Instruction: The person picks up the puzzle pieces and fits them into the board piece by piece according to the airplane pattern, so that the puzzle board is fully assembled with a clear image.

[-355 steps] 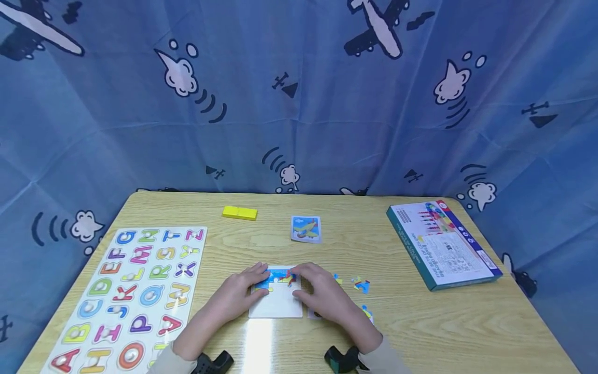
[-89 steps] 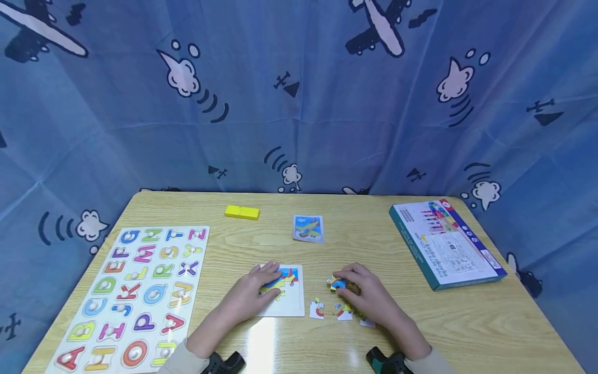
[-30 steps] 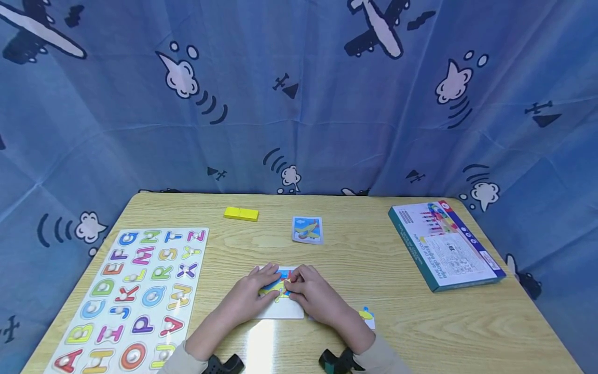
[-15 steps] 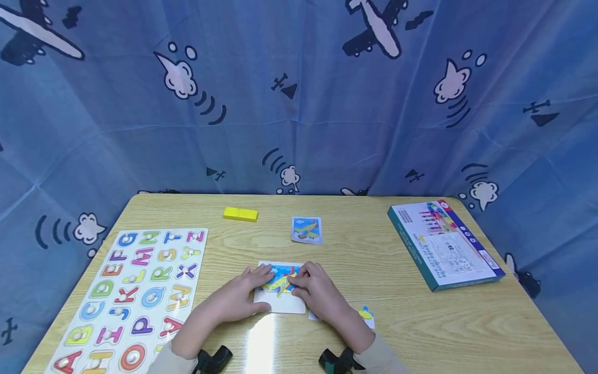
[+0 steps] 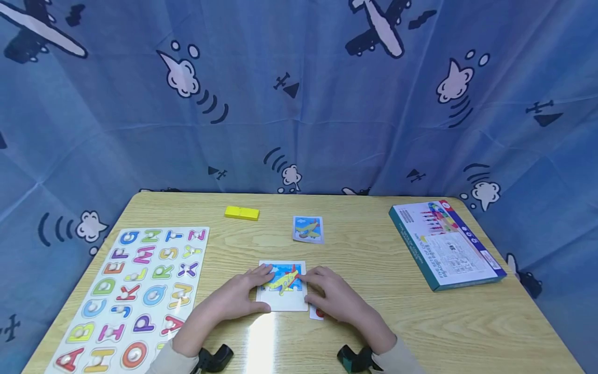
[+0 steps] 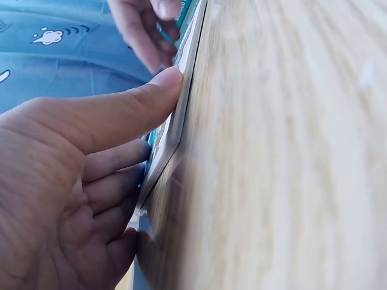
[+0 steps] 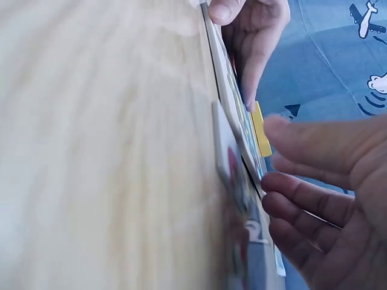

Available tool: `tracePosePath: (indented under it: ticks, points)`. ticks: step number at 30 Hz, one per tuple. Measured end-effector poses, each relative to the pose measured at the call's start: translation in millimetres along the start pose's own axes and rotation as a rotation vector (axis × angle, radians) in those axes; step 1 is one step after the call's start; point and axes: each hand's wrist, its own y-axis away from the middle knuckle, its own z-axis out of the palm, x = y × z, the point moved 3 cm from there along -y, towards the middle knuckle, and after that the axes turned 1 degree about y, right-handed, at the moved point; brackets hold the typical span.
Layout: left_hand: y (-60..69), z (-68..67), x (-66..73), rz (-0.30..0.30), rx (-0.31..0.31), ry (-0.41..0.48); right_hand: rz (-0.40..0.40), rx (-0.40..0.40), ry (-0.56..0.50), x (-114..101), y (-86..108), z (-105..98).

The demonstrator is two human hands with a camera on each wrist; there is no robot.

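Observation:
A white puzzle board (image 5: 286,304) lies in front of me, its upper part filled with joined jigsaw pieces (image 5: 283,281) of a yellow airplane on blue; the lower strip is bare white. My left hand (image 5: 238,295) rests on the board's left side, fingers on the pieces, thumb at the edge, as the left wrist view also shows. At the right edge is my right hand (image 5: 338,293), its fingertips touching or just beside the board. In the right wrist view its thumb and fingers are apart, holding nothing. A loose jigsaw piece (image 5: 315,313) lies partly under this hand.
Behind the board lies an airplane picture card (image 5: 308,229), with a yellow block (image 5: 241,213) to its left. An alphabet board (image 5: 151,280) covers the table's left side. At the right stands a flat box (image 5: 446,246). A blue curtain (image 5: 299,104) hangs behind the table.
Over the earlier frames, the airplane picture has grown downward as jigsaw pieces went in. Since half a second ago, my right hand has let go of a piece and drawn right.

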Motion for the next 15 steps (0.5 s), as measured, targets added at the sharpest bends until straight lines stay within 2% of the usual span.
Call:
tracePosePath:
  ticks: [6,15]
  points:
    - [-1.2,0.2,0.6,0.008,0.008,0.016,0.023,-0.01,0.026,5.3,21.4,-3.3]
    - [-0.2,0.8,-0.4,0.003,0.007,0.029,-0.033,0.052,0.086,6.5,38.9,-0.7]
